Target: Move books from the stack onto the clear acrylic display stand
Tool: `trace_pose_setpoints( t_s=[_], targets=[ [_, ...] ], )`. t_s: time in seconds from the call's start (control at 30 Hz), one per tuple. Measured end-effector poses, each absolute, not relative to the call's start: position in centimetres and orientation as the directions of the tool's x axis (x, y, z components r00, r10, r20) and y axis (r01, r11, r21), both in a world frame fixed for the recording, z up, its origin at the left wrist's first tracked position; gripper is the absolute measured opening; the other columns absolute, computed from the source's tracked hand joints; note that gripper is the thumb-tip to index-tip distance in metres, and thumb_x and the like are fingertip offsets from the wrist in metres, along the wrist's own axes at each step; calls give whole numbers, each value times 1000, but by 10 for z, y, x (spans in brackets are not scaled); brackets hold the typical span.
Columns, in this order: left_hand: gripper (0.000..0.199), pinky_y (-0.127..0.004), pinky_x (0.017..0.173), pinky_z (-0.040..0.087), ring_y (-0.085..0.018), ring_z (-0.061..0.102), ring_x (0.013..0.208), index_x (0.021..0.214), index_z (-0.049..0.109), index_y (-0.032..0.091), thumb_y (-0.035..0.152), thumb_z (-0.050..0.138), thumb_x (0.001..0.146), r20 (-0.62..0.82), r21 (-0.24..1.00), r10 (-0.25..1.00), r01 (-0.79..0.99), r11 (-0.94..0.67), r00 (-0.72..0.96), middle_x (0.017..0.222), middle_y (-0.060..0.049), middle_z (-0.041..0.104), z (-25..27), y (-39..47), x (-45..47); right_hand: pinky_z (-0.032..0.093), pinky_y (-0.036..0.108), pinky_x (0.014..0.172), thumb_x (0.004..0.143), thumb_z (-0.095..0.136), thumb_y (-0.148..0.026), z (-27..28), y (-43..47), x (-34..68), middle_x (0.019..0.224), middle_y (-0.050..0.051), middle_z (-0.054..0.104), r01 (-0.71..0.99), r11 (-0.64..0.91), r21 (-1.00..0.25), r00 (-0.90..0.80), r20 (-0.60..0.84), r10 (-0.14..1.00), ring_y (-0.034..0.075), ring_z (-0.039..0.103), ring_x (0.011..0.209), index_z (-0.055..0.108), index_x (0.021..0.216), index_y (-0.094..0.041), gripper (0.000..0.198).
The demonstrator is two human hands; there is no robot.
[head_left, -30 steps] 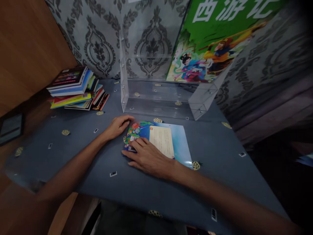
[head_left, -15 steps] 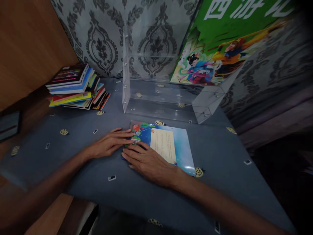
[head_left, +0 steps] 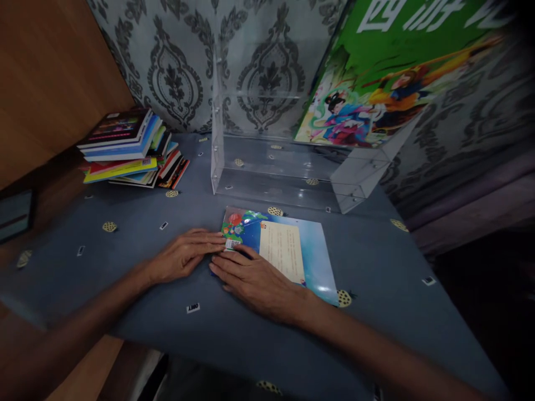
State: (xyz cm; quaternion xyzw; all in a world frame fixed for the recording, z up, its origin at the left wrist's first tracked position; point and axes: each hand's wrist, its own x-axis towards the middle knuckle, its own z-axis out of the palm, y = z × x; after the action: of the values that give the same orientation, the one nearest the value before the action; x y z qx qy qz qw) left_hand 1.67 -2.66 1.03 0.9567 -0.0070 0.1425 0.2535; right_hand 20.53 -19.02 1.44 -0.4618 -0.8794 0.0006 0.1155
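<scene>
In the head view, a thin blue book [head_left: 320, 250] is lying flat on the grey-blue tablecloth [head_left: 234, 345], in front of a clear stand [head_left: 276, 192] and apart from it, its cream text panel [head_left: 283, 250] facing up. The left hand [head_left: 184, 255] is resting palm down beside the book's left edge, its fingers stretched out and close together, their tips reaching the edge by a white barcode label [head_left: 232, 244]; it is gripping nothing. The right hand [head_left: 257, 284] is lying over the book's near left part, palm down with fingers extended and slightly bent, touching the cover without grasping it; whether its thumb is pressing an edge, one cannot tell. The fingertips of both hands are coming close together near the label. Behind, a large green book [head_left: 355, 67] is standing tilted at the stand's right side, before a patterned curtain [head_left: 267, 72]. At the left, a stack of books [head_left: 121, 145] is sitting on the cloth, and a dark flat device [head_left: 16, 214] is lying near the picture's edge.
</scene>
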Motion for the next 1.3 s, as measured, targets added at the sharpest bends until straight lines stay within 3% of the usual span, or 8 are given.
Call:
trace_pose_setpoints(
  t_s=[0.43,0.63,0.87,1.17,1.3],
  targets=[
    [44,-41,108,49,-18,60,129,135,60,26,10,44,97,398,434,76,-115,-894,914,135,-7,67,0,-4,43,37,44,115,105,40,-23,13,-191,205,143,8,59,813,576,-85,-548,224,806,22,50,132,51,141,-12,39],
    [41,-42,109,48,-19,56,132,138,56,23,15,41,101,367,412,118,-48,-910,923,139,-9,63,2,-5,51,36,42,116,106,39,-26,14,-191,205,140,7,61,816,561,-138,-527,219,821,21,52,130,54,139,-16,38],
    [40,-45,111,45,-22,56,128,137,52,17,20,40,99,391,465,375,172,-869,841,136,-14,59,-5,0,75,37,43,115,103,49,-25,14,-191,207,141,9,61,804,570,-168,-527,241,815,23,52,130,53,140,-12,39],
    [31,-40,103,49,-21,62,114,119,63,19,18,43,95,419,616,410,78,-784,810,118,-9,67,-8,7,84,40,45,115,101,54,-26,15,-192,206,139,9,62,807,536,-247,-480,255,839,23,54,129,56,136,-13,37],
    [31,-38,100,50,-22,63,114,121,63,18,22,46,96,390,697,449,62,-715,804,119,-9,69,5,-6,81,48,47,109,102,47,-23,15,-192,210,141,14,59,839,391,-378,-257,359,897,25,54,131,52,139,-14,38]
  ],
)
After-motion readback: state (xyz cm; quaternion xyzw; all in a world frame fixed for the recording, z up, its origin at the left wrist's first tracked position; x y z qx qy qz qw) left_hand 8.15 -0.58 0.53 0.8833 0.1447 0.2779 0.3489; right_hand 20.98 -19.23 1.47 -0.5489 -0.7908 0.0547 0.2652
